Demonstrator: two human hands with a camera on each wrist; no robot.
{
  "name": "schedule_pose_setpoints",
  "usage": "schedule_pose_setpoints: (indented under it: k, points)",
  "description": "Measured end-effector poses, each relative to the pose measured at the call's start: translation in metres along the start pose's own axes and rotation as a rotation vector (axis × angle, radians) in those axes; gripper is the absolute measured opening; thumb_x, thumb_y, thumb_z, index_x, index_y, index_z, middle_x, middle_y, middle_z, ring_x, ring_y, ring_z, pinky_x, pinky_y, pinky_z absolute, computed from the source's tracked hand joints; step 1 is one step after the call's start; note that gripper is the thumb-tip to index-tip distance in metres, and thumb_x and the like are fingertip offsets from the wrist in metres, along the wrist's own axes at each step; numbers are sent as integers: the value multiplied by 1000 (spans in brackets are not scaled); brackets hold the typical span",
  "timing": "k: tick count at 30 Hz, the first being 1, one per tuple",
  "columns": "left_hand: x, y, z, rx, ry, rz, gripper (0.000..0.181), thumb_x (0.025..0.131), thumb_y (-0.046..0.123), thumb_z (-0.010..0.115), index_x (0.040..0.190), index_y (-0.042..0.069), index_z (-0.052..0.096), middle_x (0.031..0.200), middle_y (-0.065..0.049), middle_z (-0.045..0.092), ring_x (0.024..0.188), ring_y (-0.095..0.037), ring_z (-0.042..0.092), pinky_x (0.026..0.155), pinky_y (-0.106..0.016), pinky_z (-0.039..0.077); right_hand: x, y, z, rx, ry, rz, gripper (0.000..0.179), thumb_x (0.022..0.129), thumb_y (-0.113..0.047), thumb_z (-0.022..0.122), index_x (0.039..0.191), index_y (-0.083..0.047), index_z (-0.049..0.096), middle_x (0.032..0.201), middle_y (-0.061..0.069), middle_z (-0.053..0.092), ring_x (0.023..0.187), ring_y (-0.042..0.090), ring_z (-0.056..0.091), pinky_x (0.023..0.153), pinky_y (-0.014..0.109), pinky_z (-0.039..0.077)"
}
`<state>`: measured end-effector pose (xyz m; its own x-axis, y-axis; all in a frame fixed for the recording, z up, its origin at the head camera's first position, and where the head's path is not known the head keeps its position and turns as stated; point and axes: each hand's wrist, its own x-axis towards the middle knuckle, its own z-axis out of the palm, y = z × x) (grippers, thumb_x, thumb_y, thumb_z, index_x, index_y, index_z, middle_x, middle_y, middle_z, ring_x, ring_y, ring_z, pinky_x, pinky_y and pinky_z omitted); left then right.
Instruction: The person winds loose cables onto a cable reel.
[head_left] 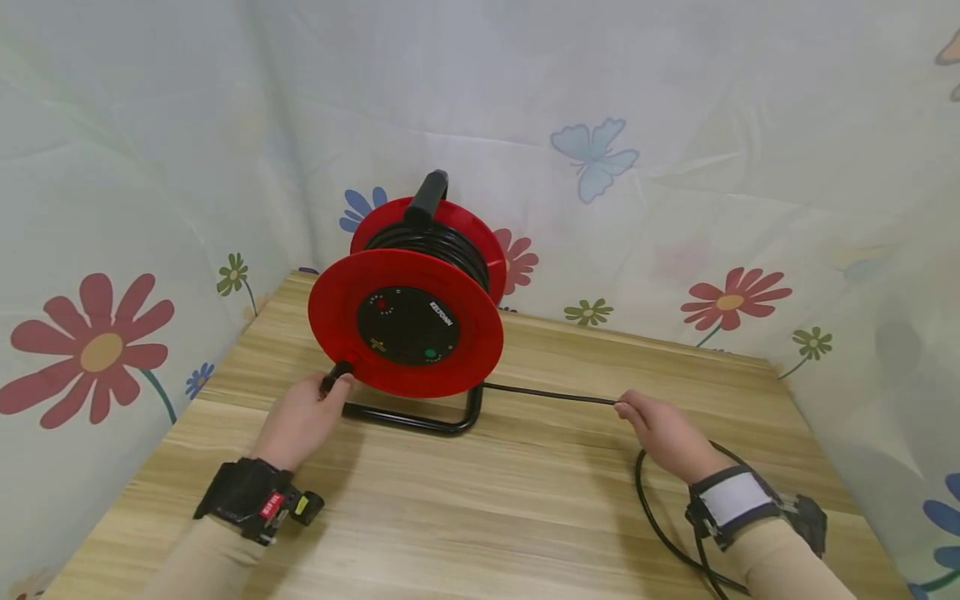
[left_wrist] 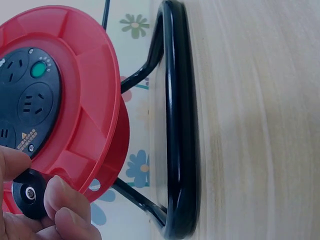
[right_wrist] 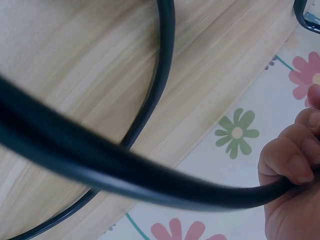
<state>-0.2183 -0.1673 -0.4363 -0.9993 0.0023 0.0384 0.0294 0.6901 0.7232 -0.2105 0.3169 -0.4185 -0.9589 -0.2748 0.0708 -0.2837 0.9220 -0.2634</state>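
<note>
A red cable reel (head_left: 405, 325) with a black socket panel stands on a black tube frame, black cable (head_left: 442, 243) wound round its drum. My left hand (head_left: 303, 417) grips the small black crank knob (left_wrist: 31, 194) near the reel's lower left rim. To the right, my right hand (head_left: 667, 433) holds the black cord (head_left: 551, 393) with curled fingers, as the right wrist view also shows. Between the reel and that hand the cord runs nearly straight. Beyond the hand it falls in loose loops (head_left: 647, 500) on the table.
The wooden table (head_left: 480, 517) carries the reel towards its back left. A pale flowered cloth (head_left: 480, 100) hangs behind and at both sides. The reel's carrying handle (head_left: 426, 200) sticks up above the drum. The frame's front bar (head_left: 405, 421) lies on the tabletop.
</note>
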Motion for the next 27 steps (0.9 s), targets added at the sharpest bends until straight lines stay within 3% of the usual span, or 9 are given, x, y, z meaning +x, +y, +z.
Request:
schedule_pose_setpoints:
  k: [10,27]
  points:
    - [-2,3,-6,-68,65,-9,53,98,52,35,79,5,49,60,-4,40,48,-20,38,41,-30,29,4,-11,5,-4,5,-14,18,100,-21,47,101,-8,60,89,8,66,72,16,52,64,38,45]
    - [1,6,-16,-120,158,-21,59,95,61,34,80,5,50,62,-7,43,49,-23,39,41,-31,27,10,-26,7,8,-4,-58,17,100,-21,48,100,-10,60,88,6,67,72,13,54,65,38,48]
